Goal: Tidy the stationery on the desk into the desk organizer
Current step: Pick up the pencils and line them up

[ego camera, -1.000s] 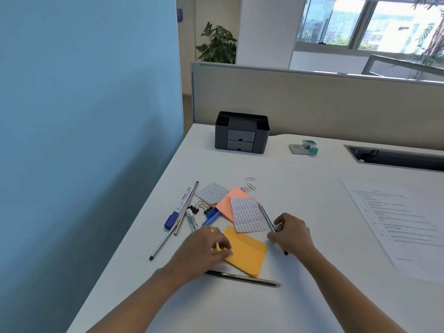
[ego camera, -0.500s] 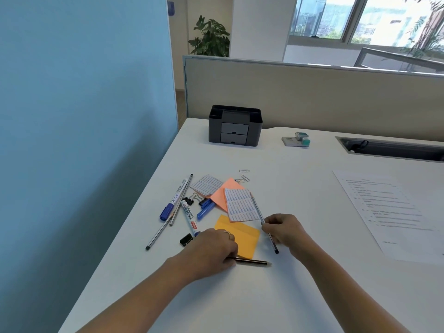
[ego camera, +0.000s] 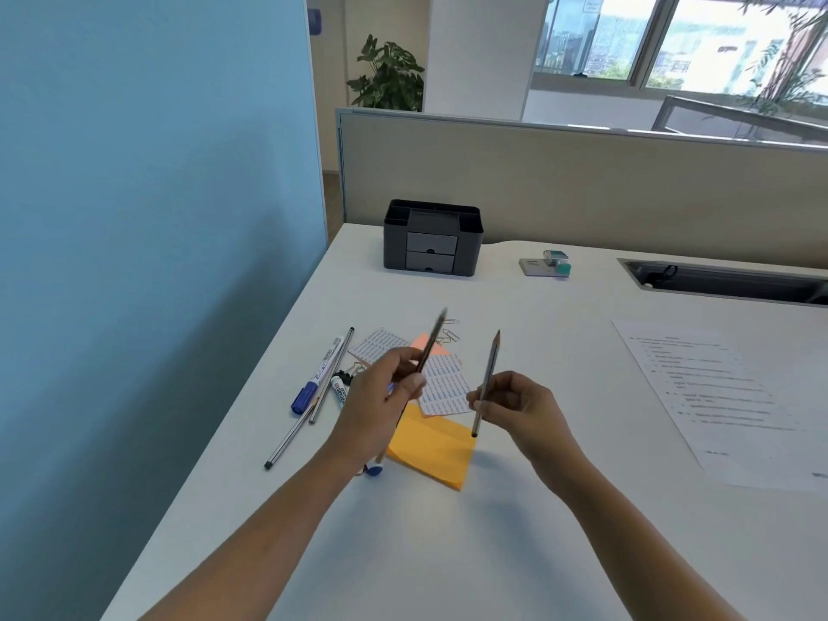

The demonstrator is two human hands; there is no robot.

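Graphite-grey pencil (ego camera: 489, 374) pinched in your right hand (ego camera: 515, 405), point up, and a darker pencil (ego camera: 428, 351) gripped in your left hand (ego camera: 381, 396), both held above the desk (ego camera: 515, 553).

Risk as I see it: the right one is pinched below its middle, so the long top could swing or slip on the reach. The desk organizer (ego camera: 432, 237) sits well apart from you at the far edge. Its top slots look narrow, so 2 pencils going in together might snag a rim. Your left pencil is blurred, so I can't tell which end is the tip.

The organizer is black and boxy, with 2 closed drawers in front and open compartments on top.
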